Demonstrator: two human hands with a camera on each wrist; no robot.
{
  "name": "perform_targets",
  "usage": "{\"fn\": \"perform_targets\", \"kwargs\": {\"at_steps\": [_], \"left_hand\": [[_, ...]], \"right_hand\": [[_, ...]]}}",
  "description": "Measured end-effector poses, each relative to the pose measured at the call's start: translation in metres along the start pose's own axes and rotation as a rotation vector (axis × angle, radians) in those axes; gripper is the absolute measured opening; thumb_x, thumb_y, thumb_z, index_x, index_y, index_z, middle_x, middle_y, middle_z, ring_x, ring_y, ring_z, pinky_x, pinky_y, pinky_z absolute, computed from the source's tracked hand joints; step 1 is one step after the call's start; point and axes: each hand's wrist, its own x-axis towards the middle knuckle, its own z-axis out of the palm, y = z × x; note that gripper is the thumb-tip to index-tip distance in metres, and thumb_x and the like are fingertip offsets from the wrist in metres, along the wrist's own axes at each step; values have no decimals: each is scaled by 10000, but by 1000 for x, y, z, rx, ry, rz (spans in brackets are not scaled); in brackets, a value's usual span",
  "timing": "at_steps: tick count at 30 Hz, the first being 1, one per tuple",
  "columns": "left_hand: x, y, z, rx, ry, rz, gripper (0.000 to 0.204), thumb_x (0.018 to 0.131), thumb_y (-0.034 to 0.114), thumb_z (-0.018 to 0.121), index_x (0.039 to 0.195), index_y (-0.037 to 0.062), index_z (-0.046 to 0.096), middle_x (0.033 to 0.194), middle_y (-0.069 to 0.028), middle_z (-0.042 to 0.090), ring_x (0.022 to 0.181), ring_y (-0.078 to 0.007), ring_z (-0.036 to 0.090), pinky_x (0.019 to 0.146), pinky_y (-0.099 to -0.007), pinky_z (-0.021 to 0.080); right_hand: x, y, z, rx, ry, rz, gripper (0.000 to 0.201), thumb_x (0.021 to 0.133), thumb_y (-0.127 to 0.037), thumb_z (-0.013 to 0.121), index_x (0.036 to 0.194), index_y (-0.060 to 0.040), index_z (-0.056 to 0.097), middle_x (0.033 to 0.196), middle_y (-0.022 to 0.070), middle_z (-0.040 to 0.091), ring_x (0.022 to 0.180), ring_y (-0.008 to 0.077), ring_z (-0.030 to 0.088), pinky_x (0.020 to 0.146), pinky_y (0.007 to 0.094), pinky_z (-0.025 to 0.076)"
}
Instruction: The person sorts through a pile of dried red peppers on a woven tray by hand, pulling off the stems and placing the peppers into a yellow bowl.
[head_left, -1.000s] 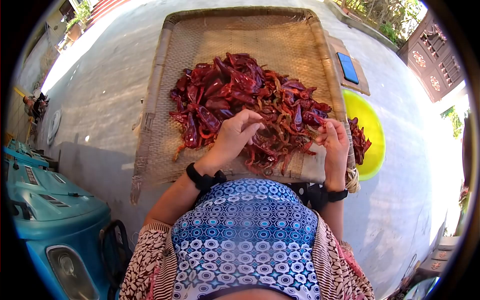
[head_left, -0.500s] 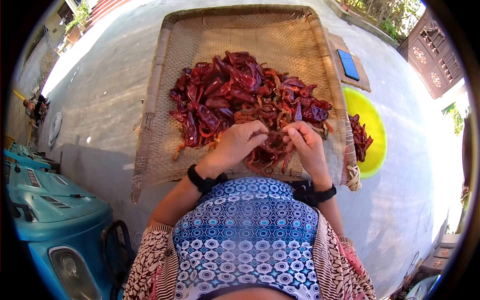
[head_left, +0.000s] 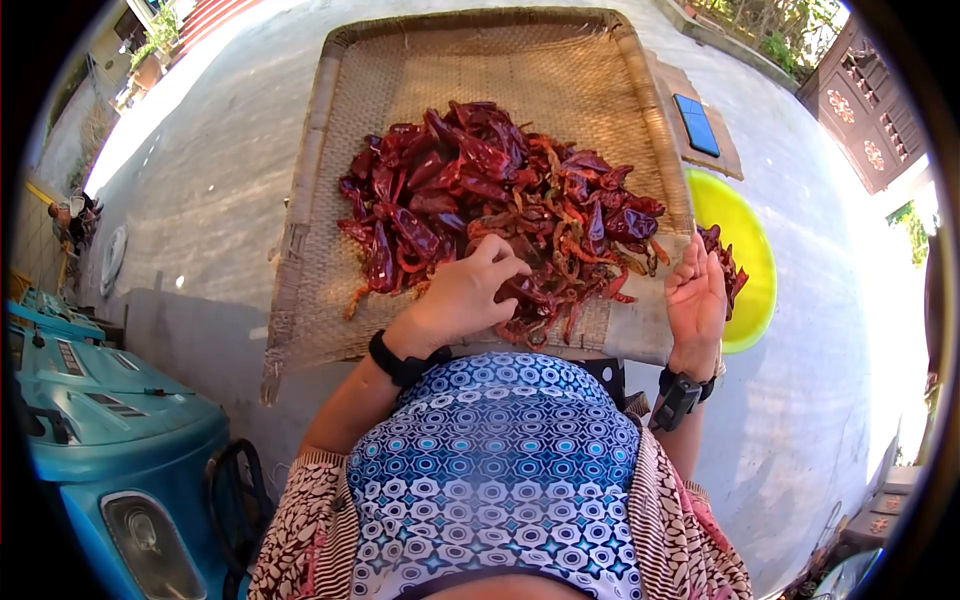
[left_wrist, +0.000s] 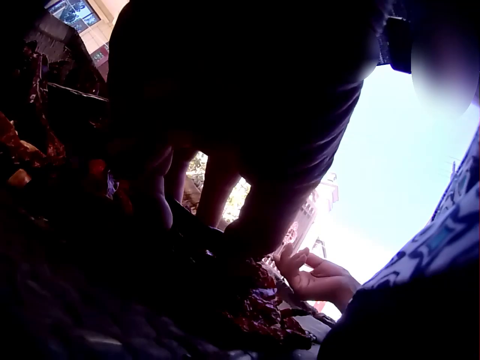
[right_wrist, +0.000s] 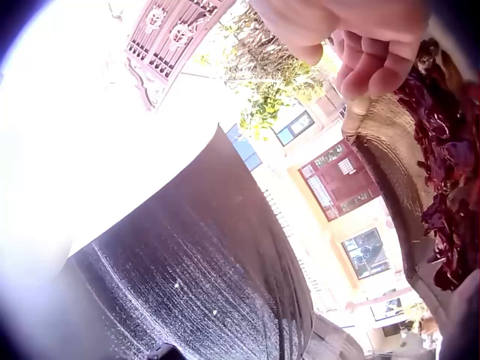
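Note:
A heap of dried red peppers [head_left: 450,170] lies on a woven tray [head_left: 400,60]. At the heap's near side, the left hand [head_left: 460,295] bends its fingers and thumb round a dark red pepper; in the left wrist view the same hand [left_wrist: 240,142] is in deep shadow, its fingers reaching down to the peppers [left_wrist: 262,307]. Over the tray's right edge the right hand [head_left: 697,305] is turned palm up with loosely bent fingers, and no pepper shows in it. The right wrist view has that hand [right_wrist: 367,45] above the tray rim [right_wrist: 390,187].
A yellow basin [head_left: 740,240] with more red peppers [head_left: 722,270] stands right of the tray, partly behind the right hand. A phone [head_left: 696,125] lies on cardboard [head_left: 727,155] beyond it. A teal vehicle [head_left: 120,400] stands at the left.
The right hand has moved away from the left hand to the tray's right edge, and its fingers have loosened. The left hand has stayed near the heap's near side.

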Motion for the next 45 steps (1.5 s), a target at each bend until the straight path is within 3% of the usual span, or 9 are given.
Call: {"fn": "perform_targets", "kwargs": {"at_steps": [8,13,18,20,23,27,29,32,45], "left_hand": [[8,-3,8,-78,220,76,203,863,100,660,1062,98,621,1031,-66,543,828,-236,610,728,-326,501],[9,8,6,-143,168,192,199,842,77,685,1037,74,648,919,-74,558,824,-236,608,708,-321,490],[8,5,8,-253,83,268,176,830,72,697,1002,60,663,898,-74,560,803,-234,605,685,-324,492],[5,7,3,-259,139,219,203,830,85,700,1027,70,656,927,-73,559,785,-230,601,688,-325,494],[4,3,-11,-118,283,-30,215,829,117,688,1037,90,639,953,-83,548,817,-265,608,699,-356,507],[2,-46,-19,171,458,-164,291,816,67,646,1101,121,623,1027,-95,524,846,-300,618,708,-387,524],[3,-54,-21,237,406,-222,310,837,70,639,1140,128,612,1049,-94,511,843,-297,613,725,-394,518],[4,-58,-19,289,406,-287,330,825,58,633,1145,134,607,1072,-109,498,851,-316,615,707,-414,519],[5,-67,-18,308,433,-197,257,854,111,643,1108,115,605,1056,-97,542,838,-334,624,685,-427,514]], "right_hand": [[-28,43,47,-824,-294,63,245,955,-167,588,1165,-41,569,897,-8,619,705,59,544,665,200,449],[-39,55,66,-1057,-556,87,273,916,-124,647,1157,-20,570,880,-8,612,767,57,575,680,210,471],[-39,63,67,-1084,-530,149,185,923,-79,623,1093,-12,596,913,20,646,763,67,598,667,229,493],[-40,60,69,-1067,-501,233,166,930,-84,612,1082,-17,597,901,25,646,742,64,593,659,231,495],[-28,57,55,-959,-370,36,140,946,-99,586,1066,-28,600,874,21,635,700,55,571,633,227,488],[-11,26,34,-527,-2,-154,239,971,-209,571,1146,-45,572,924,14,632,737,77,567,687,233,483],[-2,11,20,-160,134,-209,264,980,-249,558,1149,-46,567,965,-4,624,756,77,559,698,242,487],[-6,-2,26,52,205,-59,263,988,-255,534,1161,-60,564,979,-20,613,766,82,542,708,243,475],[-21,51,42,-671,-173,71,159,987,-163,530,1102,-83,604,897,-1,633,696,71,572,650,213,470]]}}
